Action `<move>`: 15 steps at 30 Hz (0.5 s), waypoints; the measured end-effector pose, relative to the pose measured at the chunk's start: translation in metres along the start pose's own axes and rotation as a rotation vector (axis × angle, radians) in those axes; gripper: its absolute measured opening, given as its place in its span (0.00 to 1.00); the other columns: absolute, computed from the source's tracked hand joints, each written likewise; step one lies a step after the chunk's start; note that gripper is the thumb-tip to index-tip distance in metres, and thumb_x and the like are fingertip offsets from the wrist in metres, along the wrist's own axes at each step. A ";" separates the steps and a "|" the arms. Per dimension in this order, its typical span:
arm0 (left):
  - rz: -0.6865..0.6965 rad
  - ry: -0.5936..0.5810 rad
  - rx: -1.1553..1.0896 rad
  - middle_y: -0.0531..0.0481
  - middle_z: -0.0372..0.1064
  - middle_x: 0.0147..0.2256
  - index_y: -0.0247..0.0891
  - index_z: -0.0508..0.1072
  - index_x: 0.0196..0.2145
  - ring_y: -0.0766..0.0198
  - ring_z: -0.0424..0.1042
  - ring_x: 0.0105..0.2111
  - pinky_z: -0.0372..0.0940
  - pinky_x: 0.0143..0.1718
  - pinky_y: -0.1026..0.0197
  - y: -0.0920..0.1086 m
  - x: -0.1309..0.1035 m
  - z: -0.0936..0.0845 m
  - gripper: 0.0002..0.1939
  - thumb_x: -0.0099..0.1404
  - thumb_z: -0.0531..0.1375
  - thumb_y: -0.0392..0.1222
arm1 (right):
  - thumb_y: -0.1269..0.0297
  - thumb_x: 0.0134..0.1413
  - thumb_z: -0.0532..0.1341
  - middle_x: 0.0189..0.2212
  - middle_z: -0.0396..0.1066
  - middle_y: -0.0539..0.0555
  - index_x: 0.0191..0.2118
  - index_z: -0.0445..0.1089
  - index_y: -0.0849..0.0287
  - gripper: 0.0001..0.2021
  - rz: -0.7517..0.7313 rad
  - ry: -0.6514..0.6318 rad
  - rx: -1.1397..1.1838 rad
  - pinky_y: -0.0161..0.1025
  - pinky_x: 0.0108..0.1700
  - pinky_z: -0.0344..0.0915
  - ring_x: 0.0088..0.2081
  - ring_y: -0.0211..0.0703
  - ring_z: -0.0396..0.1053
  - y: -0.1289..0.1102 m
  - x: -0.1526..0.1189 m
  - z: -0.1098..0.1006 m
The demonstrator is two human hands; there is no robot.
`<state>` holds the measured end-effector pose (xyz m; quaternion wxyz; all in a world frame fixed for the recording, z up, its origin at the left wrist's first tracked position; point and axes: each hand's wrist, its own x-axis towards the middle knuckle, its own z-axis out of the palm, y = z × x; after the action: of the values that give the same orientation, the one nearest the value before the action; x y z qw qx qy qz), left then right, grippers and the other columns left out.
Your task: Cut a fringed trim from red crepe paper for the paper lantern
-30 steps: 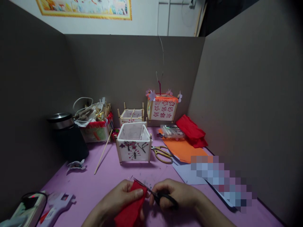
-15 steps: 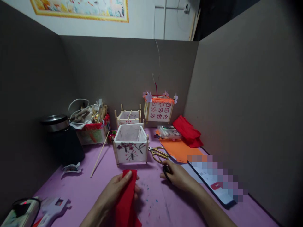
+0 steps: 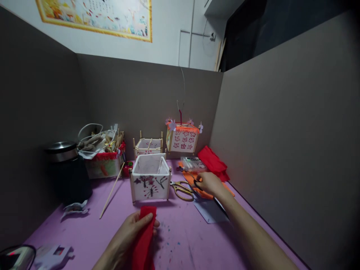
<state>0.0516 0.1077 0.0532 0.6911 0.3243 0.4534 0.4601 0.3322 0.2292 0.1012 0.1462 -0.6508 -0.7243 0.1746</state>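
Hands at a purple tabletop (image 3: 174, 257) enclosed by grey partitions (image 3: 146, 93). The left hand (image 3: 132, 229), at the near edge of the view, grasps a red strip (image 3: 143, 245) between the thumb, laid flat across its face, and the fingers behind. The strip's upper end projects just beyond the thumb; its lower part runs down out of view.

The right hand (image 3: 210, 184) reaches farther forward, its fingers closed about the handle of a pair of black scissors (image 3: 197, 184), above an orange sheet (image 3: 204, 194). Whether the blades are spread cannot be told. A pale sheet (image 3: 209, 212) lies partly beneath the forearm.

Between the hands and farther back stands a white box (image 3: 151, 187) with painted flowers and wooden corner posts; gold-handled scissors (image 3: 183, 192) lie just beside its right side. A similar box (image 3: 148, 144) stands behind. Above a clear case (image 3: 192, 164), a star-patterned lantern (image 3: 184, 141) hangs from a wire, with red cloth (image 3: 213, 164) heaped to the right. At left are a dark flask (image 3: 67, 180), a filled basket (image 3: 102, 169) and a slanting wooden stick (image 3: 111, 190).
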 end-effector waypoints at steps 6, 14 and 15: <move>0.005 -0.013 0.007 0.47 0.72 0.21 0.31 0.70 0.28 0.68 0.69 0.17 0.65 0.20 0.66 -0.002 0.001 0.000 0.14 0.54 0.66 0.45 | 0.59 0.57 0.60 0.35 0.72 0.52 0.39 0.70 0.64 0.11 -0.030 -0.281 -0.058 0.40 0.37 0.68 0.34 0.39 0.70 0.008 0.043 0.010; 0.011 0.057 -0.021 0.45 0.73 0.22 0.31 0.70 0.31 0.66 0.71 0.18 0.65 0.19 0.67 -0.001 0.005 -0.004 0.15 0.57 0.63 0.47 | 0.67 0.53 0.63 0.35 0.74 0.52 0.46 0.69 0.62 0.14 -0.067 -0.293 0.007 0.37 0.34 0.69 0.31 0.37 0.71 0.013 0.059 0.016; -0.001 0.069 -0.028 0.45 0.73 0.21 0.31 0.71 0.32 0.65 0.71 0.18 0.65 0.19 0.66 0.000 0.005 -0.003 0.15 0.58 0.62 0.48 | 0.69 0.51 0.64 0.35 0.75 0.52 0.48 0.69 0.61 0.16 -0.082 -0.256 0.017 0.35 0.35 0.68 0.32 0.38 0.72 0.011 0.056 0.013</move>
<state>0.0493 0.1122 0.0506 0.6796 0.2983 0.4708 0.4769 0.3301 0.2853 0.0835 0.0648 -0.5919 -0.7614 0.2563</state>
